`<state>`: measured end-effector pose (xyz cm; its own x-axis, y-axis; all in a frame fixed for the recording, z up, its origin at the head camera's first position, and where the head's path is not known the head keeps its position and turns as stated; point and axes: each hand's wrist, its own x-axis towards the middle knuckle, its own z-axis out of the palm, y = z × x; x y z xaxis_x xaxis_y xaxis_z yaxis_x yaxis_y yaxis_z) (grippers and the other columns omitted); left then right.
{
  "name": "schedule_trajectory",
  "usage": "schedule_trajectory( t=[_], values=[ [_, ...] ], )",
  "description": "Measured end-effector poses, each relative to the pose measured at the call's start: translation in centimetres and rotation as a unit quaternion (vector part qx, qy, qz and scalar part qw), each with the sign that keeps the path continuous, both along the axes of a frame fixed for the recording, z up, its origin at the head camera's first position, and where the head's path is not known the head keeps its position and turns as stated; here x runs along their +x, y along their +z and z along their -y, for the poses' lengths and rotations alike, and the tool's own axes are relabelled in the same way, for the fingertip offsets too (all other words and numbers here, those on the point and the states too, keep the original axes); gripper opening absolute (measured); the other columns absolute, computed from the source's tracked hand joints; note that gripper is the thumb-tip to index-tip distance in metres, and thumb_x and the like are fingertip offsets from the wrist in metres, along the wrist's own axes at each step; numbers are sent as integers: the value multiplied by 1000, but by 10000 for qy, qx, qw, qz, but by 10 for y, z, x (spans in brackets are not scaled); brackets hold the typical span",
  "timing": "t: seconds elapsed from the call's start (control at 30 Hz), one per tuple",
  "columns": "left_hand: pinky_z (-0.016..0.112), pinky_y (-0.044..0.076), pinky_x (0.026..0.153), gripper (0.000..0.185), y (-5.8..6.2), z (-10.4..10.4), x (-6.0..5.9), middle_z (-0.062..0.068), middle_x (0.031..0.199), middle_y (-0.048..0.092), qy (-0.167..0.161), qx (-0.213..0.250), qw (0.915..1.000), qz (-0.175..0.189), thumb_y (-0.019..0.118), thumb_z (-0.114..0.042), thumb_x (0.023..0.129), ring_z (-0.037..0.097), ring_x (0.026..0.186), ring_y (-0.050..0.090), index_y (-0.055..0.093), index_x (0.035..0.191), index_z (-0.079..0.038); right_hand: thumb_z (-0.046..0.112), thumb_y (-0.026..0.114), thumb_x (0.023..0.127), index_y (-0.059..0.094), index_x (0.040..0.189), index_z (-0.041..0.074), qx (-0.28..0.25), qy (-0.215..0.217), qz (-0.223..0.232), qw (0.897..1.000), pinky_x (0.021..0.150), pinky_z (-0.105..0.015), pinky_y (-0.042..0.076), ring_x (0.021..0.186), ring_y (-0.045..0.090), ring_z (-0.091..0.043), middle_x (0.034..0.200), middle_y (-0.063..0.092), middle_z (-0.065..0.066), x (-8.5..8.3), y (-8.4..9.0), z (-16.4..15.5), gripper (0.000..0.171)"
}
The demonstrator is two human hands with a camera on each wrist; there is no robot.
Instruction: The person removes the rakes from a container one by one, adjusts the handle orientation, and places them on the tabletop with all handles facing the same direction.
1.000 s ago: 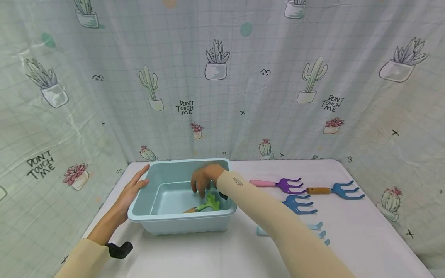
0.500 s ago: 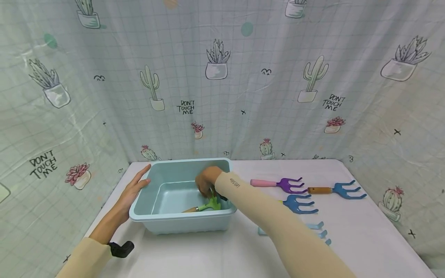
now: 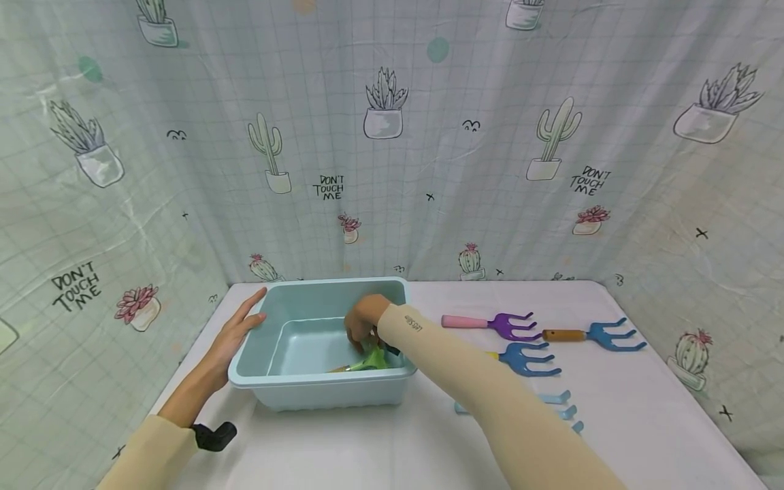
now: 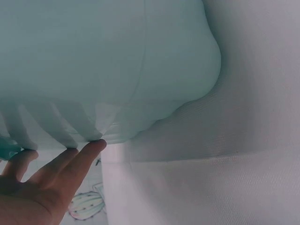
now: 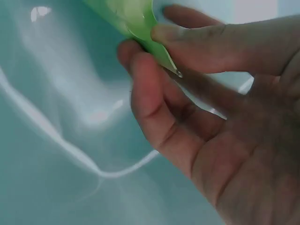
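Observation:
A light blue plastic tub (image 3: 318, 382) stands on the white table. Inside it lies a green hand rake (image 3: 375, 359) with a wooden handle, its head toward the tub's right wall. My right hand (image 3: 363, 320) reaches down into the tub, and its fingers pinch the green rake head (image 5: 133, 16). In the right wrist view the hand (image 5: 145, 79) has a finger on each side of a green tine. My left hand (image 3: 235, 333) rests with straight fingers against the tub's left outer wall (image 4: 103, 61), and its fingertips (image 4: 91, 147) touch the tub's underside.
To the right of the tub lie a purple rake with a pink handle (image 3: 496, 324), a blue rake with a wooden handle (image 3: 597, 334), a darker blue rake (image 3: 523, 358) and a pale blue one (image 3: 560, 405). A cactus-print curtain encloses the table (image 3: 643, 408).
My right hand has sunk deeper into the tub and closed on the green rake head, which now sits lower. The left hand has stayed against the tub.

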<state>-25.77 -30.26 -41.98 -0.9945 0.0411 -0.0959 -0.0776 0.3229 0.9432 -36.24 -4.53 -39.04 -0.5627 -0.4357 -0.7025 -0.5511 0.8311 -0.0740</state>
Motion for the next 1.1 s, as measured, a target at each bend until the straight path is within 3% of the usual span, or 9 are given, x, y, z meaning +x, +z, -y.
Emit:
schedule_trajectory(
  t=[0.17,0.3,0.4,0.57,0.77,0.83,0.93,1.03,1.1],
  values=[
    [71,27,118,66,1,1,1,8,176,-3,10,-24,10000,13,37,-41,111,50,158,14,3,167,-37,0,62,93,84,99,34,809,60,202,9965,55,-23,49,60,57,-10,75,58,1,-3,6,4,41],
    [71,25,119,65,0,1,0,8,176,-4,12,-8,10000,40,37,-40,111,49,159,12,3,167,-37,6,68,91,84,96,36,1291,52,234,9913,47,-21,38,50,41,-7,58,47,4,-6,8,7,34],
    [72,25,119,65,-1,1,-1,7,176,-4,6,13,10000,64,37,-40,111,49,159,11,3,167,-38,7,67,90,83,95,33,1491,-29,291,9884,45,-21,35,47,38,-7,56,46,5,-8,9,9,31],
    [72,25,119,65,-2,1,-2,6,176,-4,5,-7,10000,69,36,-40,111,49,159,11,2,167,-38,14,65,97,82,99,25,1490,-87,463,9877,46,-21,38,51,44,-7,68,56,3,-7,12,8,20],
    [71,25,119,65,-2,1,-2,7,176,-4,-9,-2,10000,61,36,-40,111,49,159,11,2,167,-38,4,55,99,81,104,34,1102,-135,532,9924,50,-20,41,57,49,-8,100,70,3,-5,17,2,41],
    [71,25,119,65,-2,1,-2,7,176,-5,-12,14,10000,68,35,-40,111,49,159,11,1,167,-38,7,54,101,81,105,33,950,-331,586,9932,50,-20,42,55,49,-7,108,74,3,-4,18,1,38],
    [71,26,119,64,-2,1,-1,7,176,-5,-17,23,10000,72,35,-40,112,49,159,12,1,167,-38,11,53,103,81,108,30,979,-268,606,9930,50,-19,41,54,48,-6,109,75,6,-4,18,1,34],
    [71,27,118,64,-3,1,-1,7,176,-5,-43,21,10000,61,34,-40,112,49,159,12,1,167,-39,13,58,99,81,102,30,1007,-267,554,9930,54,-21,44,60,52,-7,93,70,7,-5,16,1,29],
    [71,27,118,64,-3,1,-1,7,176,-5,-55,28,10000,49,34,-40,112,50,159,12,1,167,-39,12,62,96,77,96,26,1065,-46,638,9923,56,-22,42,64,49,-8,81,60,6,-7,13,1,21]
  ],
)
